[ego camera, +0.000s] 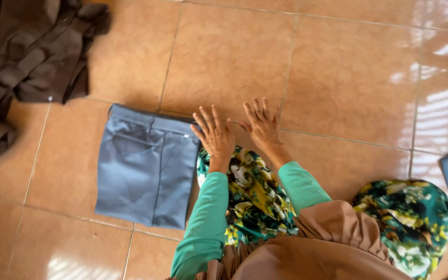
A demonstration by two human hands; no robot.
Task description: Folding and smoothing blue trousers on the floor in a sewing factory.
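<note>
Head view, item by item. Left hand (214, 136): fingers spread wide and flat, palm down on the floor (348, 93), gripping nothing. Right hand (261, 124): just beside it, likewise splayed and empty. Folded grey trousers (146, 166): just left of the left fingers, nearer that hand, long axis running away from the person. Dark brown garment (27, 57): heaped well beyond, far left.

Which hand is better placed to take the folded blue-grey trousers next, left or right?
Left, probably. The left hand lies flat, fingers spread, right beside the folded blue-grey trousers, near their waistband edge. The right hand rests on the tiled floor farther away, with the left hand between it and the trousers.
</note>
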